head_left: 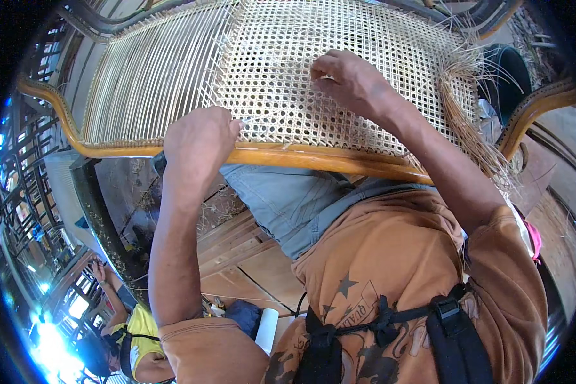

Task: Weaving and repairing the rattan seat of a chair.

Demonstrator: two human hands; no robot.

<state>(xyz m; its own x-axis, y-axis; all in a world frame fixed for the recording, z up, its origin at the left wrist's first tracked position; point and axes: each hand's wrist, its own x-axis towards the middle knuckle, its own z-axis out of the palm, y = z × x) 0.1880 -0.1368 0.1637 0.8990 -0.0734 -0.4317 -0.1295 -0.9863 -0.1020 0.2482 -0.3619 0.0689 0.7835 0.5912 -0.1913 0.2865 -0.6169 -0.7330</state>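
A cane webbing panel (281, 83) stretches across a wooden frame (288, 153) in front of me. Its right part is woven into an open lattice, while the left part shows mostly parallel strands (153, 83). My left hand (198, 137) is closed at the near rail, close to the border between the two parts, with a pale cane strand at its thumb tip. Over the lattice, my right hand (349, 80) has its fingers curled into a pinch; what they hold, if anything, is too small to make out.
A bundle of loose cane strands (457, 109) hangs over the panel's right end. Curved wooden arms (537, 105) project from the frame. A dark post (105, 217) stands at left, and another person (144, 339) in yellow is at lower left. Wooden boards (237, 243) lie below.
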